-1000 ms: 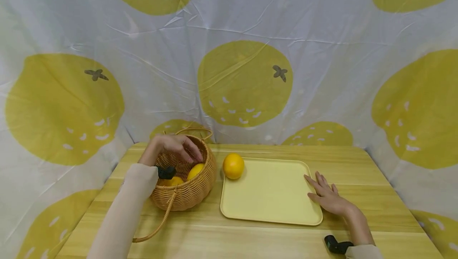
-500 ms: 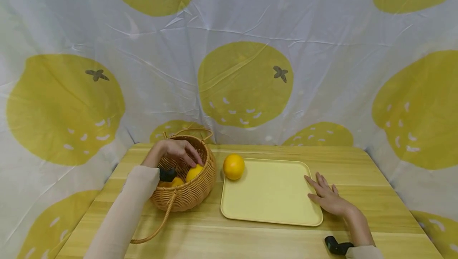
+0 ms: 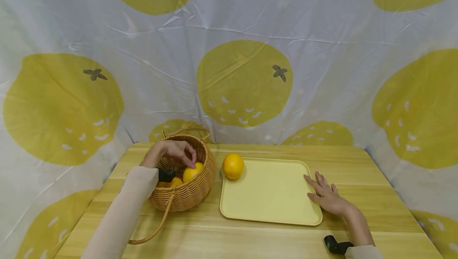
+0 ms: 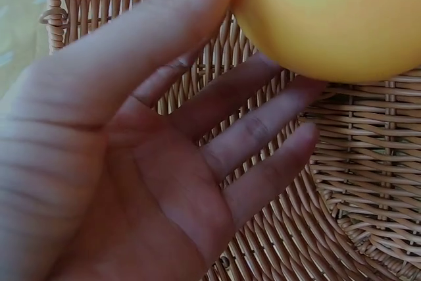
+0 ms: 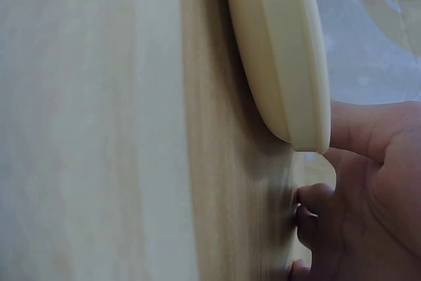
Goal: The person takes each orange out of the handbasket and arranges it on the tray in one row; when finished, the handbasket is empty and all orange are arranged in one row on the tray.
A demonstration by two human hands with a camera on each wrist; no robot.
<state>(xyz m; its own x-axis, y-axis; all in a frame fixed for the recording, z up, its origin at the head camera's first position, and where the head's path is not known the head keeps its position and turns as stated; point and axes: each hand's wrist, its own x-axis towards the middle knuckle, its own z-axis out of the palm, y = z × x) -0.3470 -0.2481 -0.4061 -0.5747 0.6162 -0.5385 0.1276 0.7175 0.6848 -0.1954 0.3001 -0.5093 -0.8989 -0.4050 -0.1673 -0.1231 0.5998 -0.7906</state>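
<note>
My left hand [image 3: 177, 150] reaches into a wicker basket [image 3: 189, 195] at the left of the table and pinches an orange [image 3: 192, 172] near the rim. The left wrist view shows my thumb against that orange [image 4: 329, 18], with fingers partly hidden behind it. Part of another orange [image 3: 175, 182] shows beside it, half covered by the wrist camera. To the right, a pale yellow tray [image 3: 272, 195] carries one orange [image 3: 233, 166] at its back left corner. My right hand [image 3: 330, 199], fingers spread, rests at the tray's right edge; the right wrist view shows its thumb at the rim.
One basket handle [image 3: 162, 223] hangs down onto the wooden table [image 3: 257, 239]; the other handle [image 3: 193, 129] rises at the back. Behind the table hangs a white curtain [image 3: 322, 84] printed with large yellow fruit.
My left hand has lowered onto the orange in the basket, and its fingers have closed in on it. That orange has shifted slightly left. My right hand has stayed at the tray.
</note>
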